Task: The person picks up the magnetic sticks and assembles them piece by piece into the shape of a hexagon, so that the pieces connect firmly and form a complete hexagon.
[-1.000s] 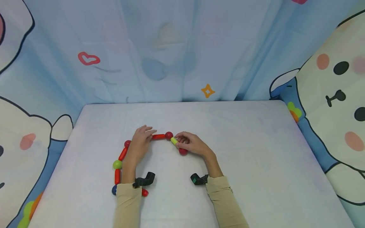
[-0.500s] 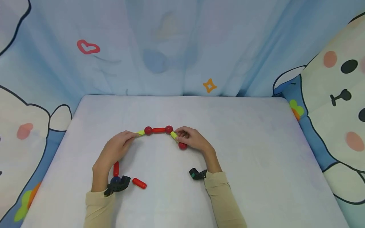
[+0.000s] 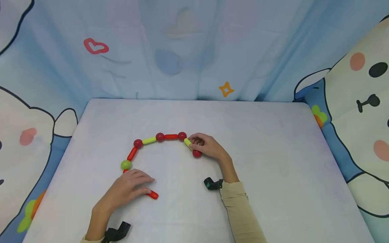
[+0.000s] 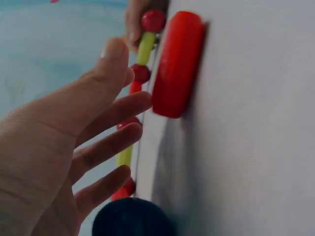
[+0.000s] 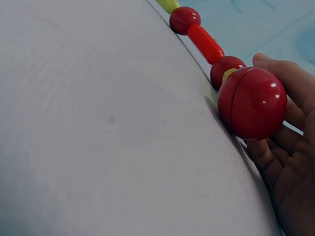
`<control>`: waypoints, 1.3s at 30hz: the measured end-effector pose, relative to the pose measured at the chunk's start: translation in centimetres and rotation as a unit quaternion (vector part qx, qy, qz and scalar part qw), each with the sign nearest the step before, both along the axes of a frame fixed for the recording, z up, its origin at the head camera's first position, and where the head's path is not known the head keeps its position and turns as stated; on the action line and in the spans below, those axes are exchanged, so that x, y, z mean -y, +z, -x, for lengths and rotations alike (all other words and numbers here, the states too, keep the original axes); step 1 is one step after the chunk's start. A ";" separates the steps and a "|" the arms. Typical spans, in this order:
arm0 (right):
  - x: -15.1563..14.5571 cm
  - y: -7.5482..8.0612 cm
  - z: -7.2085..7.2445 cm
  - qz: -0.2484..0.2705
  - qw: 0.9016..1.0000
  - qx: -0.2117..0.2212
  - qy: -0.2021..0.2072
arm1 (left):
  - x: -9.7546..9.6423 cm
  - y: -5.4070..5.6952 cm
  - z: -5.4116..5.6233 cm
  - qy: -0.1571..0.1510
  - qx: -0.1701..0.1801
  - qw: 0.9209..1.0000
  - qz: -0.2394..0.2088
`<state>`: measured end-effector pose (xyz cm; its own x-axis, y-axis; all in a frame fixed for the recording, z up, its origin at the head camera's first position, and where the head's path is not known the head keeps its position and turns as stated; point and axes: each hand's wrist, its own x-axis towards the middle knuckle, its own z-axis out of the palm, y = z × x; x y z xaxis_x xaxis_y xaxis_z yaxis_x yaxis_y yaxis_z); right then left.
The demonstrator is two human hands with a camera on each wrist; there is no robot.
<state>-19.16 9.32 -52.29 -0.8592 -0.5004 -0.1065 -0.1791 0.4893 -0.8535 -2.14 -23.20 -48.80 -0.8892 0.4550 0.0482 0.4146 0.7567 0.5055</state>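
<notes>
A chain of balls and rods arcs over the white table. My right hand (image 3: 209, 146) pinches the yellow-green rod (image 3: 188, 143) near its right end, between two red balls; the end ball (image 5: 252, 104) looms large in the right wrist view. My left hand (image 3: 127, 187) hovers with spread fingers beside a loose red rod (image 4: 178, 64), not gripping it. A green ball (image 3: 126, 165) lies just beyond that hand. The dark blue ball (image 4: 130, 219) shows under the fingers in the left wrist view but is hidden in the head view.
The white cloth-covered table (image 3: 273, 162) reaches back to a blue curtain (image 3: 188, 50) with cartoon prints. More of the chain, a red rod (image 3: 132, 154) and another yellow-green rod (image 3: 149, 140) among red balls, curves along the left and top.
My left hand has let go of the chain's left yellow-green rod and moved down toward the loose red rod. My right hand keeps its pinch in about the same place.
</notes>
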 end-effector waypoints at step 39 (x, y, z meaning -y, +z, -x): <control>0.8 0.4 -0.2 -0.014 0.981 -0.029 -0.192 | -1.3 -2.0 7.2 -0.062 -0.116 0.991 -0.023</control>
